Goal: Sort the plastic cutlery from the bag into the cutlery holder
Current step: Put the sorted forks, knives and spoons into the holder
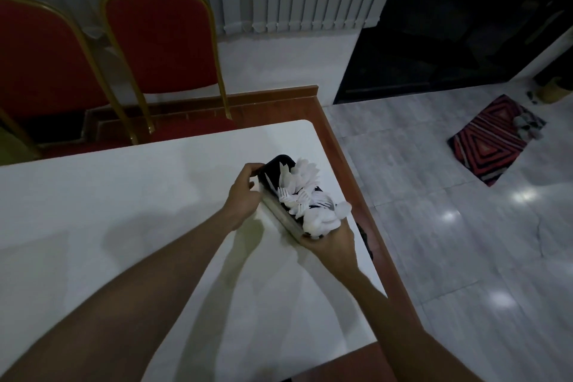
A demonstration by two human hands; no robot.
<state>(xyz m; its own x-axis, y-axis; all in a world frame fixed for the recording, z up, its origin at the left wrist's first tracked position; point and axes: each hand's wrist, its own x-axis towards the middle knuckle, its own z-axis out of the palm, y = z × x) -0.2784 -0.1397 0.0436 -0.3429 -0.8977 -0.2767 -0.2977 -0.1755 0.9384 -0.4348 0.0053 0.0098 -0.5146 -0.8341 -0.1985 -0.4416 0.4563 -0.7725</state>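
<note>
Head view, toward 1 o'clock on the white table (124,211): gripping the cutlery holder (276,169), long axis 11-to-5, at its 9 o'clock side with left hand (245,192), clasping its 5 o'clock end with right hand (333,240), plastic cutlery (305,183) heaped inside.

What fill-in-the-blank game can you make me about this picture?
1. The plastic cutlery in the black cutlery holder is ____ in colour.
2. The left hand and the right hand together make ____ hands gripping the holder.
3. The chairs behind the table have ____ backs.

Missing words: white; two; red.
</note>
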